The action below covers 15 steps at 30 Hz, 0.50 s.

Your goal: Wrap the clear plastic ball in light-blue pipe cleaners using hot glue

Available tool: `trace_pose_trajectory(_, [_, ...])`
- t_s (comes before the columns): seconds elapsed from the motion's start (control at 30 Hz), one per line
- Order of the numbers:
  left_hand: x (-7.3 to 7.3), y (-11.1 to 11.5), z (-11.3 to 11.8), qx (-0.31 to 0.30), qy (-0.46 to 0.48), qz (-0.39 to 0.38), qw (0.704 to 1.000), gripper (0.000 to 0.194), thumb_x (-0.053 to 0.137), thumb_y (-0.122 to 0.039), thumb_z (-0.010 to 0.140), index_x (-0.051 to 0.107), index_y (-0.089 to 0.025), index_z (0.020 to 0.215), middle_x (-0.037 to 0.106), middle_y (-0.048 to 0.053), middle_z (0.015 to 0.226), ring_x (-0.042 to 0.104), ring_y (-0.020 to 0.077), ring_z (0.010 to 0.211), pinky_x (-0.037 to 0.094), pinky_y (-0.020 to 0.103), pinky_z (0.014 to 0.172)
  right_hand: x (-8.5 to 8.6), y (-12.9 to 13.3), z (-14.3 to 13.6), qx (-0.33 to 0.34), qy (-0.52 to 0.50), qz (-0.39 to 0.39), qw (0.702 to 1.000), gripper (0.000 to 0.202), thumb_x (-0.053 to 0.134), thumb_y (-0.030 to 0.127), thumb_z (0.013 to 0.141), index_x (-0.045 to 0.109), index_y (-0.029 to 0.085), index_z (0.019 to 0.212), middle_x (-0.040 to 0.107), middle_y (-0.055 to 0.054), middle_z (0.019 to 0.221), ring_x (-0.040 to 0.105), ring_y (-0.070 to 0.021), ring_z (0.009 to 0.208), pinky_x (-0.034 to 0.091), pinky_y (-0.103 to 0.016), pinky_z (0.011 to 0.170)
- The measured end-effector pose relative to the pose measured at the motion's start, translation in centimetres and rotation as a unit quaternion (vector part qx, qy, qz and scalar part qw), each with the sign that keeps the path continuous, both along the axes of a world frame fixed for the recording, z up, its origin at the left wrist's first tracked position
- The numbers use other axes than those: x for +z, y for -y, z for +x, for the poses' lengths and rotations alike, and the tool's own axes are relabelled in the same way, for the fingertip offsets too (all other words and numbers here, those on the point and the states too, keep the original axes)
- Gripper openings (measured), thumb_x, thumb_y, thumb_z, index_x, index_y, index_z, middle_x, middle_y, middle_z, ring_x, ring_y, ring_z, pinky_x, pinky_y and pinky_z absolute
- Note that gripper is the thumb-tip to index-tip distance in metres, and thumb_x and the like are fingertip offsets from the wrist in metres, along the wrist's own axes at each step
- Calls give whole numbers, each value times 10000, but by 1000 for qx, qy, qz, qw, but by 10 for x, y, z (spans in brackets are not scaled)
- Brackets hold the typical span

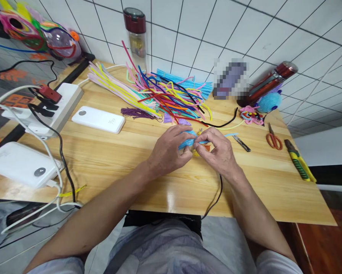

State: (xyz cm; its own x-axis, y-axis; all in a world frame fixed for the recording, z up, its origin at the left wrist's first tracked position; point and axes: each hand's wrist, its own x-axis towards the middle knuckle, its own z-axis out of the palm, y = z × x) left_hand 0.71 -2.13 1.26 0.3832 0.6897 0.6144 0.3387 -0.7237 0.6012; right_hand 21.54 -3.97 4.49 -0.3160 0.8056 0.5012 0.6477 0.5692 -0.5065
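My left hand [171, 148] is closed around a light blue fuzzy piece [188, 140] that looks made of pipe cleaners. A pinch of my right hand [219, 152] grips a blue pipe cleaner [231, 134] at the right side of that piece, its free end sticking out to the right. Fingers hide much of the blue work. Under and between the hands lies a yellow tool, perhaps a glue gun [198, 152], mostly covered. From near it a black cord [221, 188] runs over the front edge. Just right of my right hand rests a utility knife [242, 143].
Behind the hands is a heap of coloured pipe cleaners [171, 91]. Scissors [272, 139] and pliers [298, 161] lie right. A white power bank [98, 119] and power strip [61, 110] with cables stand left. A clear bottle [136, 38] and red flask [269, 82] are against the tiles.
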Motion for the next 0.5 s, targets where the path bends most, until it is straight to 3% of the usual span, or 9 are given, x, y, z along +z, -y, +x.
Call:
trace_pose_trajectory(0.33, [3, 3, 0, -18, -12, 0, 1000, 355, 692, -182, 865, 656, -222, 1215, 730, 162, 1372, 664, 320, 1378, 516, 564, 1201, 0, 0, -2, -1, 4, 5, 1000, 105, 669, 177, 931, 683, 277, 901, 717, -28, 871, 677, -234, 848, 547, -409, 792])
trace_pose_trajectory(0.5, [0, -1, -1, -17, -1, -24, 1000, 237, 634, -158, 951, 694, -235, 1166, 749, 128, 1366, 678, 282, 1362, 528, 523, 1181, 0, 0, -2, 7, 2, 14, 1000, 108, 670, 174, 938, 682, 275, 903, 710, -27, 865, 674, -229, 839, 544, -402, 783])
